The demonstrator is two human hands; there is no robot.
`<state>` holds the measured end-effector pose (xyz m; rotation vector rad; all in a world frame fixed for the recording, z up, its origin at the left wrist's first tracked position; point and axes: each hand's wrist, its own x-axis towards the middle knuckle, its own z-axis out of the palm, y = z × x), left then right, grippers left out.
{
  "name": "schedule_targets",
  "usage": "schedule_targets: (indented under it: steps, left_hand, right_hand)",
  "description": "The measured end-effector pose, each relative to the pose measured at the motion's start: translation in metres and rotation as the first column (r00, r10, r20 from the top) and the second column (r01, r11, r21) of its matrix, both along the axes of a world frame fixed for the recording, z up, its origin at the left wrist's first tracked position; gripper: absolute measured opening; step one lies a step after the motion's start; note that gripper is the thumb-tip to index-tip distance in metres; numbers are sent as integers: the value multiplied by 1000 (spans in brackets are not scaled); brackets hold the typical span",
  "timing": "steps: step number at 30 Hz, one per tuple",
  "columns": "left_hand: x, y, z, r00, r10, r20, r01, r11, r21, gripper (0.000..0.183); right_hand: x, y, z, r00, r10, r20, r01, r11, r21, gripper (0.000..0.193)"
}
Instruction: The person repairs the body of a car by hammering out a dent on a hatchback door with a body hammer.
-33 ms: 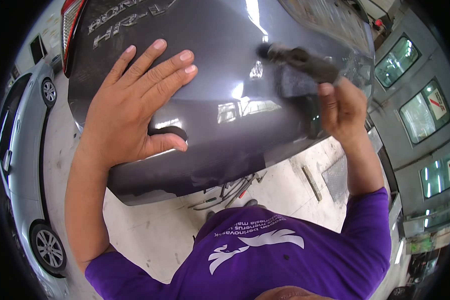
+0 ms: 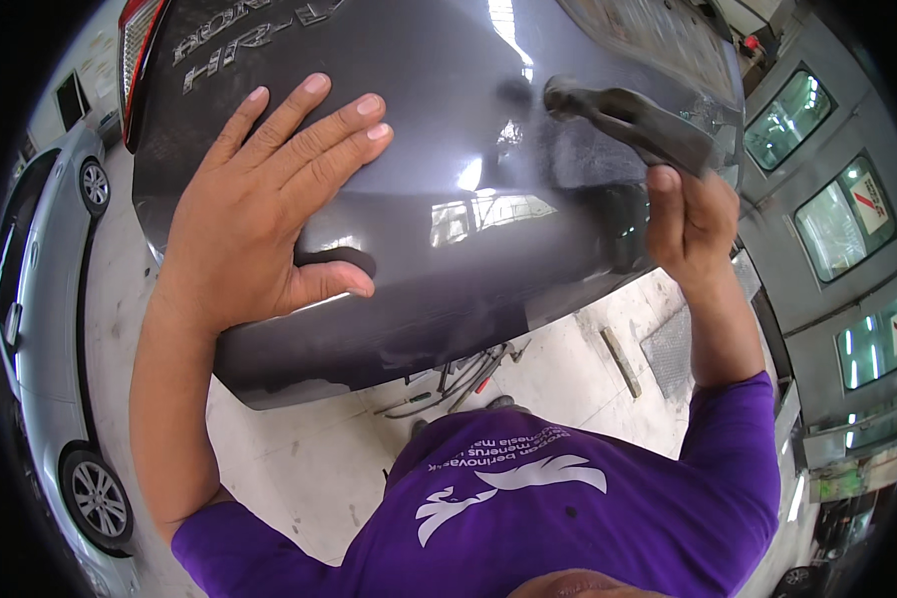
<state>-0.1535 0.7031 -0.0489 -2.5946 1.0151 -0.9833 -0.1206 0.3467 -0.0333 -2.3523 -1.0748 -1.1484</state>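
A dark grey car tailgate (image 2: 399, 329) spreads before me, glossy with light reflections. My left hand (image 2: 269, 199) lies flat on it at the left, below the raised lettering, fingers spread and thumb beside a dark oval recess (image 2: 344, 257). My right hand (image 2: 696, 214) is closed round a dark hammer (image 2: 633, 120) with a small round face at its left end. Between that face and its dark reflection on the panel there is a gap, so the hammer looks lifted off. The hammer's handle is mostly hidden by my fingers.
Hand tools and cables (image 2: 458, 384) lie on the pale floor below the tailgate, with a narrow bar (image 2: 622, 361) to their right. A silver car (image 2: 55, 289) stands at the left. Grey doors with windows (image 2: 817, 209) line the right side.
My right hand and the hammer have shifted a little to the right, and the hammer's face has moved away from its reflection on the panel. My left hand stays in place.
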Motion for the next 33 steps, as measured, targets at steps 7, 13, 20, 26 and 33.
schedule_targets:
  steps: [7, 13, 20, 26, 33]
  left_hand:
    - [-3, -1, -7, 1000, -1, 31, 2, 998, -59, 89]
    - [-7, 0, -10, 998, 48, 27, -45, 993, -107, 87]
    - [-8, 5, -21, 993, 106, 46, -94, 973, -211, 82]
    - [-4, 9, -30, 989, 94, 118, -54, 950, -308, 76]
    - [-11, 17, -40, 977, 185, 104, -134, 919, -370, 74]
  right_hand:
    - [4, 1, -5, 995, -39, 92, 39, 999, 4, 21]
    - [14, 6, -19, 983, 15, 182, -2, 997, -72, 21]
    - [19, 10, -23, 988, -3, 152, 10, 999, -45, 21]
    - [12, 13, -23, 987, -4, 161, 0, 1000, 24, 23]
    - [6, 11, -18, 992, 12, 129, -23, 997, 80, 25]
